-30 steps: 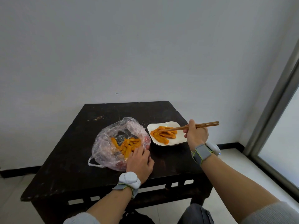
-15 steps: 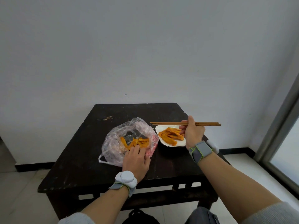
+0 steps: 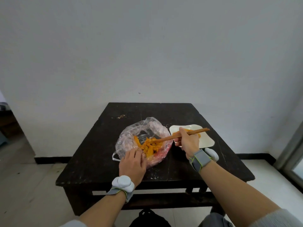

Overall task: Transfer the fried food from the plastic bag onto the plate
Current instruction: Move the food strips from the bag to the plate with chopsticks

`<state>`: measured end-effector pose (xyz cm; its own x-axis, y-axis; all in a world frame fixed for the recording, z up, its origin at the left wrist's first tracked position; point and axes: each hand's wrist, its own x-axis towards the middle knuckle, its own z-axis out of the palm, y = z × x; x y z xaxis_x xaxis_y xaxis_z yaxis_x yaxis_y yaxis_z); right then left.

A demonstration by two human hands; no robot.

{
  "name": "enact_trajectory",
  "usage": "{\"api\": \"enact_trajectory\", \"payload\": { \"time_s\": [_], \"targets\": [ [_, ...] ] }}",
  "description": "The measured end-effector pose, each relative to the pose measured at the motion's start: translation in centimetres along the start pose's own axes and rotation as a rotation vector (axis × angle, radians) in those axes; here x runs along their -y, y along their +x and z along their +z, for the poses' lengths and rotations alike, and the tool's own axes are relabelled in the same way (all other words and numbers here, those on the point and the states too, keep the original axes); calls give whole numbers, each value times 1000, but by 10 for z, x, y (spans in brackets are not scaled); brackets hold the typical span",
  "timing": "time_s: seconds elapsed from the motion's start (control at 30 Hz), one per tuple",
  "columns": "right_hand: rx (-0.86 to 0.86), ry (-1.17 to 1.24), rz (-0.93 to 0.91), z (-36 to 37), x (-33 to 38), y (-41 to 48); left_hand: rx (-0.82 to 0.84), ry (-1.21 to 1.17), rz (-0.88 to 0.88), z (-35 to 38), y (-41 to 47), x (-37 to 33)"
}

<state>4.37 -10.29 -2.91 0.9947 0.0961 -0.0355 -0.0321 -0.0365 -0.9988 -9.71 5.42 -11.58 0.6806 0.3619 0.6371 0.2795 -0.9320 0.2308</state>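
Setting: plain white wall behind a dark wooden table (image 3: pixel 98 154), worn on top, pale tiled floor around it.

Item one: plastic bag (image 3: pixel 131 136), clear, crumpled, opened flat on the table's middle, with a heap of orange fried food (image 3: pixel 150 145) lying in its hollow.

Item two: white plate (image 3: pixel 206 141), just right of the bag, a few orange pieces on it, mostly hidden behind the right hand.

Item three: left hand (image 3: pixel 132 164), palm down, fingers pressed on the bag's near edge, pinning it to the table.

Item four: right hand (image 3: pixel 187 141), closed around a pair of chopsticks (image 3: pixel 172 137), wrist band visible.

Change noted: half a second ago the chopsticks were level above the plate, tips pointing left and clear of the bag; now they slope down leftward, tips buried in the heap inside the bag. The left hand's hold on the bag is unchanged. Whether the tips have pinched a piece cannot be told.

Assessment: one delivery looks finished and another pickup is beginning. Most of the food remains in the bag, so several more trips seem needed.
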Motion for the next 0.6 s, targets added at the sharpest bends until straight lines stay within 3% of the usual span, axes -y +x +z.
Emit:
{"api": "enact_trajectory", "payload": {
  "time_s": [0.1,0.33,0.6],
  "targets": [
    [-44,-50,-17,2,-6,2,58,46,-36,1,-4,10],
    [-95,185,39,8,-3,8,173,104,-88,4,-5,14],
    [-173,350,247,20,-6,13,176,97,-88,4,-6,14]
  ]
}}
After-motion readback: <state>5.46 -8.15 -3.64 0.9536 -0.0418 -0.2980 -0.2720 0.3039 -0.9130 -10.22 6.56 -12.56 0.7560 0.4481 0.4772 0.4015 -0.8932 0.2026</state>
